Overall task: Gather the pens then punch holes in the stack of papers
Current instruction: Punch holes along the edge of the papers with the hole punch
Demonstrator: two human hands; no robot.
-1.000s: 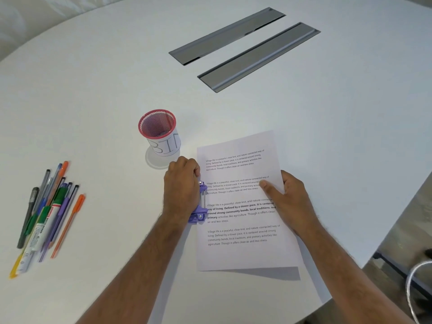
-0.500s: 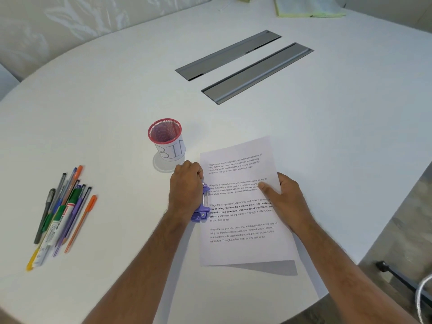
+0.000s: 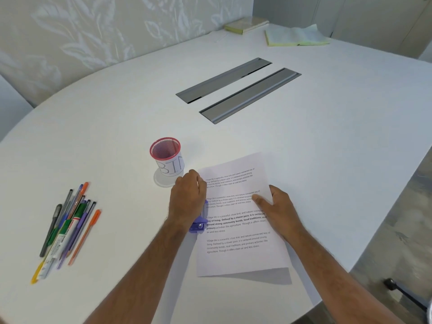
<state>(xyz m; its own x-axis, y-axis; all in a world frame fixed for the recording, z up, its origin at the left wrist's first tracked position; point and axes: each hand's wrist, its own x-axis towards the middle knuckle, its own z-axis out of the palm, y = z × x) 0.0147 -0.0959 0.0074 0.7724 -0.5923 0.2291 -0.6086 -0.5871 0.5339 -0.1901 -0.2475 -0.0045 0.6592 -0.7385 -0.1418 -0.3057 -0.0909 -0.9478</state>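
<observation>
A stack of printed papers (image 3: 236,251) lies near the front edge of the white table (image 3: 117,141). A purple hole punch (image 3: 198,225) sits on the papers' left edge. My left hand (image 3: 188,199) covers the punch from above, its fingers curled over it. My right hand (image 3: 278,210) rests on the right side of the papers, holding them down. Several pens and markers (image 3: 67,226) lie in a loose bundle at the left. A pink mesh cup (image 3: 166,155) labelled BIN stands upright behind my left hand, with nothing visible inside.
Two grey cable-slot covers (image 3: 238,90) are set into the table's middle. An open book (image 3: 295,36) and a closed book (image 3: 245,24) lie at the far edge. A patterned wall runs behind on the left. The floor shows at the right.
The view has tilted up, showing more of the far table and wall. Both hands, the punch and the papers keep their places.
</observation>
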